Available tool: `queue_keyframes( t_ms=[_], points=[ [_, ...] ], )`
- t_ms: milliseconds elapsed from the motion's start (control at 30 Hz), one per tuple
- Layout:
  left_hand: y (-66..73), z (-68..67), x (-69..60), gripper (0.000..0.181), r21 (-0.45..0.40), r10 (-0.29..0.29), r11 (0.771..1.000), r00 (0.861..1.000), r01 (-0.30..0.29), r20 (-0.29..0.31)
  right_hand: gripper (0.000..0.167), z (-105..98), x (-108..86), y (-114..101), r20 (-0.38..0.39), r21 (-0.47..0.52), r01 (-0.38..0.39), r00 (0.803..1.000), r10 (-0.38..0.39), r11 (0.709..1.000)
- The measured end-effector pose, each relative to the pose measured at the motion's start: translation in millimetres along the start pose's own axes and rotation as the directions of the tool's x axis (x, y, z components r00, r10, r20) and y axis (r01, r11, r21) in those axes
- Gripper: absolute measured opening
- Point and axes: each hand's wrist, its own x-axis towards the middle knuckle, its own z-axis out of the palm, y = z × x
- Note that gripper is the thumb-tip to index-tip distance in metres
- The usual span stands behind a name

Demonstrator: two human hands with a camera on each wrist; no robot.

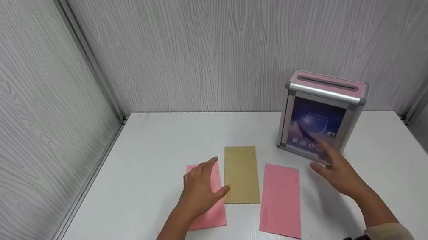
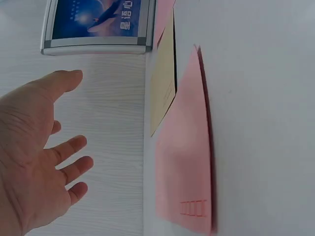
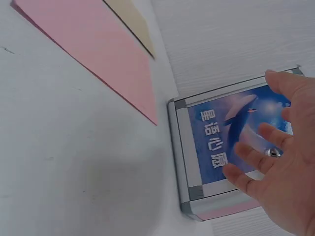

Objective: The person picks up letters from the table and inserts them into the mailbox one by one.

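1. Left hand (image 1: 201, 191): fingers loosely spread, above left pink envelope (image 1: 212, 219).
2. Right hand (image 1: 338, 175): fingers spread, near slotted box (image 1: 320, 118).
3. Tan envelope (image 1: 242, 174): between left pink envelope and right pink envelope (image 1: 280, 201), on white table (image 1: 182, 133).

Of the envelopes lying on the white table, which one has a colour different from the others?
The tan envelope, in the middle: the left envelope and the right envelope beside it are both pink.
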Motion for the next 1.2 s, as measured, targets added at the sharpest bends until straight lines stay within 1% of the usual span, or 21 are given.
queue_keyframes(
  t_ms=[100, 167, 233, 333, 467, 600, 667, 800, 867, 967, 1067, 1200],
  points=[
    [2.8, 7.4, -6.6, 0.088, -0.116, -0.013, 0.993, 0.999, 0.019, 0.051, 0.081, 5.0, 1.7, 10.6, 0.054, 0.064, -0.064, 0.997, 0.060, 0.996],
    [5.1, 12.5, -9.9, 0.084, -0.176, -0.013, 0.984, 0.996, 0.028, 0.089, 0.079, 8.2, 2.9, 16.9, 0.085, 0.078, -0.103, 0.992, 0.097, 0.992],
    [7.5, 17.7, -12.4, 0.079, -0.211, -0.001, 0.977, 0.992, 0.028, 0.127, 0.077, 11.5, 4.6, 22.8, 0.117, 0.083, -0.133, 0.985, 0.123, 0.988],
    [12.8, 24.7, -15.3, 0.074, -0.231, 0.027, 0.973, 0.982, 0.017, 0.187, 0.073, 17.6, 8.9, 30.7, 0.143, 0.087, -0.165, 0.978, 0.152, 0.982],
    [21.8, 33.2, -18.3, 0.067, -0.207, 0.061, 0.978, 0.961, -0.004, 0.270, 0.067, 26.0, 15.1, 40.9, 0.167, 0.080, -0.200, 0.969, 0.185, 0.976],
    [32.1, 40.8, -20.1, 0.058, -0.149, 0.082, 0.988, 0.936, -0.032, 0.342, 0.064, 32.5, 18.3, 48.0, 0.191, 0.076, -0.232, 0.958, 0.214, 0.970],
    [36.8, 44.7, -20.5, 0.055, -0.123, 0.096, 0.991, 0.925, -0.054, 0.368, 0.062, 34.5, 19.1, 49.6, 0.197, 0.070, -0.244, 0.954, 0.226, 0.967],
    [43.7, 52.9, -19.9, 0.052, -0.070, 0.123, 0.992, 0.909, -0.103, 0.398, 0.060, 37.3, 21.3, 49.0, 0.199, 0.041, -0.246, 0.952, 0.233, 0.968],
    [46.1, 57.2, -19.2, 0.050, -0.042, 0.127, 0.992, 0.904, -0.120, 0.409, 0.060, 39.0, 23.3, 47.8, 0.194, 0.007, -0.243, 0.952, 0.237, 0.970],
    [48.7, 63.3, -18.6, 0.047, -0.012, 0.126, 0.991, 0.898, -0.134, 0.422, 0.060, 42.0, 25.8, 46.3, 0.193, -0.050, -0.218, 0.955, 0.224, 0.975],
    [50.2, 67.9, -19.2, 0.042, 0.004, 0.131, 0.989, 0.899, -0.146, 0.419, 0.060, 44.9, 27.4, 47.2, 0.184, -0.078, -0.213, 0.957, 0.224, 0.974],
    [50.8, 69.9, -20.5, 0.035, -0.022, 0.131, 0.991, 0.905, -0.134, 0.405, 0.059, 45.9, 28.1, 49.0, 0.186, -0.080, -0.201, 0.959, 0.213, 0.976]
  ],
)
